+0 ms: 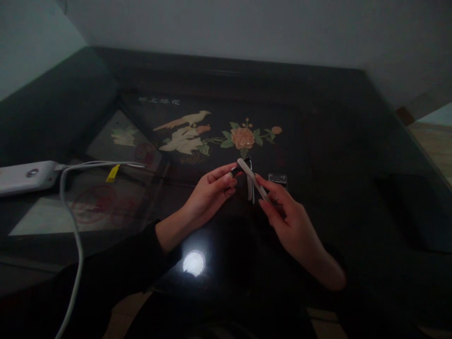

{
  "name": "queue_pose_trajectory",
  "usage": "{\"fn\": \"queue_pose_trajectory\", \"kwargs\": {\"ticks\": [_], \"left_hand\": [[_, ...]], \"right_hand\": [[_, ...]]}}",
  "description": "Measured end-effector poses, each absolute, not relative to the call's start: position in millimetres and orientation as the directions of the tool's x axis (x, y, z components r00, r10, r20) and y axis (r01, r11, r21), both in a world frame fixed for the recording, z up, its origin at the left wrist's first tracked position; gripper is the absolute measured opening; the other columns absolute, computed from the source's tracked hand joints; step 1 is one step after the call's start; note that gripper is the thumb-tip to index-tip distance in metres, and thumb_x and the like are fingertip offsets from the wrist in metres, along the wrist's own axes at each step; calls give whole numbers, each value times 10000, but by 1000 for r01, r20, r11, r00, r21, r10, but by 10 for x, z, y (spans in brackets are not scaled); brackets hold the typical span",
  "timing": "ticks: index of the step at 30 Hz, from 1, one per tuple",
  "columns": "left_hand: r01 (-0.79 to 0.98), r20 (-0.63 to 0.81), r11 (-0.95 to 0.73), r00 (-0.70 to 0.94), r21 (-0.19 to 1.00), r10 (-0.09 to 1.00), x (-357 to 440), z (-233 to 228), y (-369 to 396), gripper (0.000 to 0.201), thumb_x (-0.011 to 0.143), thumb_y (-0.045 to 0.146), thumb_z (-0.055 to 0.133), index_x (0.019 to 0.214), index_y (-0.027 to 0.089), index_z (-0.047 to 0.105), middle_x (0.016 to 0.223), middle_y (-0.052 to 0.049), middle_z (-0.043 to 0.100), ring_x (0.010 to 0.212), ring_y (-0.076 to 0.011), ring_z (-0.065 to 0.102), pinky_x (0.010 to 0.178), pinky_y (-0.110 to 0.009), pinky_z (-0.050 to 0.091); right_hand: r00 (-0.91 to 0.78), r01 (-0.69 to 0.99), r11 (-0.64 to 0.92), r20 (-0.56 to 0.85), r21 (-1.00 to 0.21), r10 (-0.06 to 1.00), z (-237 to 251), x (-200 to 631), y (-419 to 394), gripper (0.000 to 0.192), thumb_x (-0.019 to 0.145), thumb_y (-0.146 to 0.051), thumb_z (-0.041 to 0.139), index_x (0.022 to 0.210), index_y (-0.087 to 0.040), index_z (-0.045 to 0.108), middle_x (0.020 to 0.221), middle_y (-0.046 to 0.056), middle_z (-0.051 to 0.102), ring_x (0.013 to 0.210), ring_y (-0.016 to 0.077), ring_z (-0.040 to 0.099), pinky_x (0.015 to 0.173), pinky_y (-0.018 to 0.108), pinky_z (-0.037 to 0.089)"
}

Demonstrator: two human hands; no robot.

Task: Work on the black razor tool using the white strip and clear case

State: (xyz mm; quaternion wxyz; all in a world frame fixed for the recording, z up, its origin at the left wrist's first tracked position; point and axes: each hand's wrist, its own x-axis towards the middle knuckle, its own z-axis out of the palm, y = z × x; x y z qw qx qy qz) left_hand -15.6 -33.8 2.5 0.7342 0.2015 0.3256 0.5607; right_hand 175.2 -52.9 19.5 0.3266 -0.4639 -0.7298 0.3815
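Above the dark glossy tabletop [219, 221], my left hand [213, 190] pinches a small black piece [236, 170] between thumb and fingertips. My right hand [287, 216] has its thumb and fingers closed on a pale flat stick with a rounded end [251, 175]. The stick slants up to the left, and its far end meets or overlaps the tip of the black piece; contact is unclear. Thin pale strips [250, 188] show just under that crossing; whether they are parts or reflections I cannot tell. Behind my right fingers sits a small clear-topped box [278, 178], partly hidden.
At the left lies a white power strip [28, 176] with a white cable [76, 221] running toward me and a yellow tag [113, 173] on the cord. The table carries a bird-and-flower picture [242, 137]. A dark flat object [420, 212] lies at the right. A bright lamp reflection [194, 263] shows in front.
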Motion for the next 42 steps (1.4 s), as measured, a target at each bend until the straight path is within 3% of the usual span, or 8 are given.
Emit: {"fn": "queue_pose_trajectory", "kwargs": {"ticks": [6, 12, 17, 23, 31, 38, 42], "left_hand": [[-691, -257, 279, 138, 667, 956, -156, 33, -325, 483, 561, 283, 930, 983, 129, 752, 866, -26, 725, 639, -42, 561, 605, -144, 477], [-662, -250, 289, 156, 691, 955, -163, 6, -311, 399, 629, 297, 894, 986, 180, 760, 1023, -61, 753, 819, -102, 659, 667, -172, 485], [-669, -254, 286, 149, 686, 956, -160, 16, -318, 427, 593, 304, 915, 970, 171, 765, 1000, -52, 754, 758, -78, 642, 646, -154, 487], [-699, -258, 281, 141, 657, 956, -154, 17, -319, 461, 545, 260, 938, 959, 157, 763, 812, 5, 721, 621, -36, 566, 586, -134, 479], [-684, -251, 267, 126, 678, 960, -150, 22, -317, 490, 542, 284, 941, 975, 139, 765, 886, -25, 740, 625, -32, 565, 598, -135, 483], [-666, -237, 272, 146, 695, 961, -154, 12, -307, 408, 587, 322, 919, 948, 194, 780, 978, -46, 770, 801, -95, 672, 645, -147, 489], [-663, -239, 278, 152, 695, 959, -153, 17, -310, 395, 586, 326, 919, 936, 202, 783, 969, -41, 773, 798, -93, 673, 644, -144, 487]], "right_hand": [[-392, 377, 267, 108, -887, 913, 198, 1729, -577, 402, 961, -184, 491, 1357, -226, 550, 1041, 73, 700, 870, 197, 690, 769, 355, 591], [-449, 313, 252, 91, -916, 889, 233, 1712, -630, 395, 966, -200, 496, 1358, -230, 536, 971, 47, 696, 704, 150, 656, 703, 318, 583], [-439, 333, 256, 91, -907, 894, 229, 1724, -603, 395, 965, -197, 488, 1356, -227, 543, 956, 48, 694, 793, 173, 679, 745, 325, 581], [-362, 412, 253, 98, -876, 927, 174, 1751, -535, 402, 958, -186, 487, 1355, -213, 551, 1011, 66, 690, 852, 189, 678, 761, 338, 571], [-398, 371, 235, 74, -898, 914, 201, 1733, -579, 392, 962, -190, 484, 1349, -215, 543, 976, 60, 675, 775, 170, 656, 692, 305, 547], [-458, 305, 236, 75, -923, 886, 231, 1716, -639, 392, 976, -214, 487, 1366, -238, 522, 893, 24, 650, 597, 115, 553, 587, 262, 502], [-464, 290, 230, 73, -929, 883, 231, 1720, -639, 402, 974, -198, 487, 1374, -229, 511, 895, 19, 669, 613, 115, 573, 627, 272, 529]]}}
